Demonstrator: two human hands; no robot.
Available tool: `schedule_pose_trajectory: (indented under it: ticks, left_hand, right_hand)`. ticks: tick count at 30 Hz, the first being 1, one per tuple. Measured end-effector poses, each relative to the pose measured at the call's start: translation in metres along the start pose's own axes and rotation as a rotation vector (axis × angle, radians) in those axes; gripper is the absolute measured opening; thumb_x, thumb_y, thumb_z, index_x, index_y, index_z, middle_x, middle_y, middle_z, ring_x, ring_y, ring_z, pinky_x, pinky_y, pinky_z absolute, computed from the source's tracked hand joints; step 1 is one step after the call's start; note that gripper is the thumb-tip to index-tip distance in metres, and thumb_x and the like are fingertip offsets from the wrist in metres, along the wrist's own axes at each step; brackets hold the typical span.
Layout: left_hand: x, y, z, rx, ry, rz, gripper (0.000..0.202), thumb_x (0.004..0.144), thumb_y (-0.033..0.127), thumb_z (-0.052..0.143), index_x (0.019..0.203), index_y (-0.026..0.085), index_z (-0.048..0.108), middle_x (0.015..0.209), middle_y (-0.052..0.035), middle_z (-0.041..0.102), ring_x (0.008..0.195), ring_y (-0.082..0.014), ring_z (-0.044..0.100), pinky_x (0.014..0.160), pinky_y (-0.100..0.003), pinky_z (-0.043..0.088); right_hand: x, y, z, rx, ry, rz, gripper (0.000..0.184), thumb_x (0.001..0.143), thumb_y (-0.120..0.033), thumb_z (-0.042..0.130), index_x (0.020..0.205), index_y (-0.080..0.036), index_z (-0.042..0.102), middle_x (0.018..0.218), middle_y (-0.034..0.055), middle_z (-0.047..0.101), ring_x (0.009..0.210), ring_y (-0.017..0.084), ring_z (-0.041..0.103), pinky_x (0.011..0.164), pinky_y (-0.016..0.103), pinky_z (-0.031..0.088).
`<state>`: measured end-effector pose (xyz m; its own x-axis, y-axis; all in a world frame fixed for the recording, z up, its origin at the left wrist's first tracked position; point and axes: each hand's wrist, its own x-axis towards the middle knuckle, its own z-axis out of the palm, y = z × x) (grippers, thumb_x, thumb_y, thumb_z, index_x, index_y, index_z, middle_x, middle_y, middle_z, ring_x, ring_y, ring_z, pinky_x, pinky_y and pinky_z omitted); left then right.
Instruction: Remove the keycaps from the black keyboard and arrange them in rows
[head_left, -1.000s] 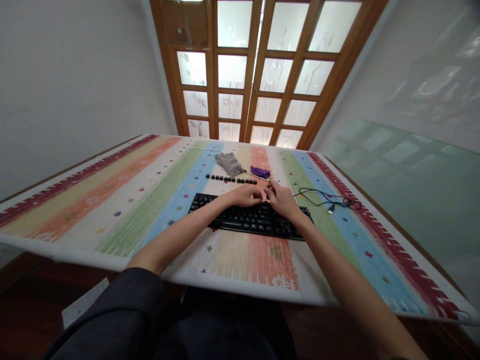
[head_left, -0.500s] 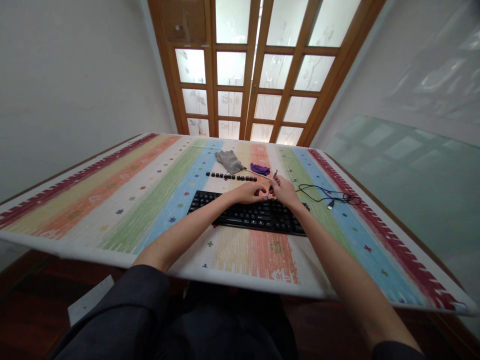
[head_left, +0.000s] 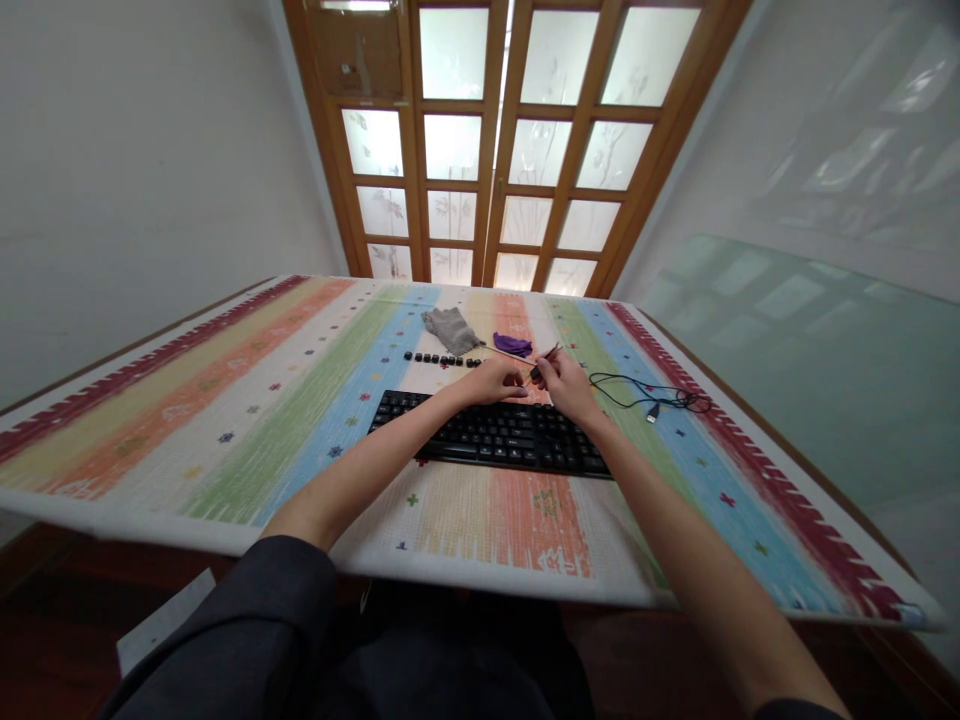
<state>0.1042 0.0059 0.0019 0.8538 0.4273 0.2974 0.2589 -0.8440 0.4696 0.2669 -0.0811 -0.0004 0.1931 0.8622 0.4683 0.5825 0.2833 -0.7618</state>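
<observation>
A black keyboard (head_left: 487,435) lies on a striped multicoloured table cover (head_left: 262,400). Both my hands hover over its far edge. My right hand (head_left: 564,384) is closed on a thin dark tool (head_left: 546,358) that points up and away, with a small dark piece at its tip. My left hand (head_left: 491,380) is curled beside it, fingertips close to the tool's tip; what it pinches I cannot make out. A row of loose black keycaps (head_left: 441,358) lies just beyond the keyboard.
A grey cloth (head_left: 450,327) and a purple cloth (head_left: 513,345) lie past the keycaps, with a thin stick (head_left: 501,353) between them. The keyboard's black cable (head_left: 645,392) with its USB plug coils at the right. Wooden glazed doors (head_left: 487,140) stand behind the table.
Both hands have lifted slightly off the keyboard's far edge and shifted away from me; the tool in my right hand now points up and out. The camera has tilted a little.
</observation>
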Motion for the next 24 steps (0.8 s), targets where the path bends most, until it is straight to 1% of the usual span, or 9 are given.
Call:
schedule_pose_trajectory:
  ticks: [4, 7, 9, 13, 16, 18, 20, 22, 24]
  left_hand:
    - [0.000, -0.007, -0.001, -0.133, 0.036, -0.021, 0.021, 0.078, 0.032, 0.072, 0.079, 0.011, 0.070, 0.067, -0.0019, 0.066, 0.063, -0.0132, 0.058, 0.062, -0.024, 0.040]
    - [0.000, -0.013, 0.001, -0.285, 0.059, -0.053, 0.020, 0.076, 0.029, 0.074, 0.080, 0.011, 0.067, 0.072, -0.0020, 0.067, 0.067, -0.0132, 0.060, 0.064, -0.025, 0.045]
    - [0.001, -0.016, 0.003, -0.397, 0.054, -0.079, 0.020, 0.074, 0.027, 0.075, 0.082, 0.011, 0.066, 0.076, -0.0024, 0.068, 0.070, -0.0127, 0.061, 0.068, -0.026, 0.048]
    - [0.004, -0.023, 0.006, -0.591, 0.038, -0.130, 0.033, 0.066, 0.020, 0.081, 0.092, 0.010, 0.064, 0.079, -0.0031, 0.068, 0.072, -0.0118, 0.063, 0.073, -0.028, 0.051]
    - [0.005, -0.026, 0.005, -0.666, 0.042, -0.132, 0.040, 0.062, 0.014, 0.083, 0.097, 0.009, 0.065, 0.078, -0.0035, 0.069, 0.074, -0.0124, 0.063, 0.076, -0.029, 0.052]
    - [0.003, -0.026, 0.002, -0.669, 0.046, -0.098, 0.034, 0.063, 0.015, 0.081, 0.093, 0.009, 0.067, 0.081, -0.0057, 0.071, 0.076, -0.0136, 0.064, 0.078, -0.030, 0.052]
    - [0.002, -0.024, -0.001, -0.608, 0.039, -0.056, 0.024, 0.067, 0.017, 0.077, 0.088, 0.008, 0.069, 0.083, -0.0069, 0.072, 0.077, -0.0147, 0.065, 0.077, -0.029, 0.052]
    - [0.001, -0.020, -0.003, -0.478, 0.020, -0.013, 0.017, 0.072, 0.019, 0.072, 0.086, 0.009, 0.072, 0.082, -0.0060, 0.073, 0.075, -0.0152, 0.065, 0.074, -0.028, 0.051]
    - [0.002, -0.016, -0.005, -0.307, 0.007, 0.034, 0.015, 0.074, 0.018, 0.068, 0.086, 0.010, 0.073, 0.079, -0.0049, 0.072, 0.072, -0.0151, 0.064, 0.071, -0.027, 0.050]
  right_hand:
    - [0.000, 0.001, 0.001, 0.017, 0.015, -0.020, 0.045, 0.089, -0.065, 0.044, 0.088, -0.020, 0.050, 0.069, 0.0049, 0.067, 0.057, 0.018, 0.062, 0.059, 0.031, 0.050]
    - [0.001, 0.000, 0.001, 0.025, 0.019, -0.014, 0.047, 0.089, -0.066, 0.044, 0.091, -0.020, 0.051, 0.071, 0.0052, 0.067, 0.058, 0.018, 0.063, 0.059, 0.031, 0.050]
    - [0.001, -0.001, 0.001, 0.014, 0.015, -0.003, 0.047, 0.089, -0.066, 0.043, 0.091, -0.020, 0.051, 0.070, 0.0050, 0.067, 0.058, 0.017, 0.062, 0.060, 0.031, 0.050]
    - [0.002, 0.000, 0.000, 0.018, 0.024, 0.033, 0.048, 0.088, -0.066, 0.043, 0.092, -0.019, 0.053, 0.068, 0.0043, 0.067, 0.055, 0.016, 0.060, 0.060, 0.031, 0.050]
    - [0.005, 0.008, 0.000, 0.101, 0.039, 0.084, 0.052, 0.085, -0.069, 0.045, 0.092, -0.018, 0.053, 0.066, 0.0032, 0.066, 0.053, 0.015, 0.058, 0.054, 0.028, 0.048]
    - [0.006, 0.013, -0.001, 0.152, 0.047, 0.120, 0.055, 0.081, -0.073, 0.047, 0.090, -0.018, 0.053, 0.062, 0.0025, 0.064, 0.051, 0.014, 0.058, 0.050, 0.027, 0.045]
    - [0.007, 0.017, -0.001, 0.177, 0.063, 0.146, 0.057, 0.078, -0.075, 0.049, 0.087, -0.019, 0.052, 0.060, 0.0025, 0.063, 0.049, 0.015, 0.057, 0.047, 0.026, 0.044]
    - [0.006, 0.019, -0.001, 0.173, 0.078, 0.158, 0.056, 0.077, -0.075, 0.050, 0.084, -0.019, 0.051, 0.059, 0.0032, 0.063, 0.049, 0.015, 0.058, 0.047, 0.027, 0.045]
    - [0.004, 0.019, -0.001, 0.146, 0.090, 0.164, 0.054, 0.079, -0.074, 0.050, 0.083, -0.020, 0.050, 0.061, 0.0040, 0.065, 0.049, 0.015, 0.059, 0.048, 0.027, 0.046]
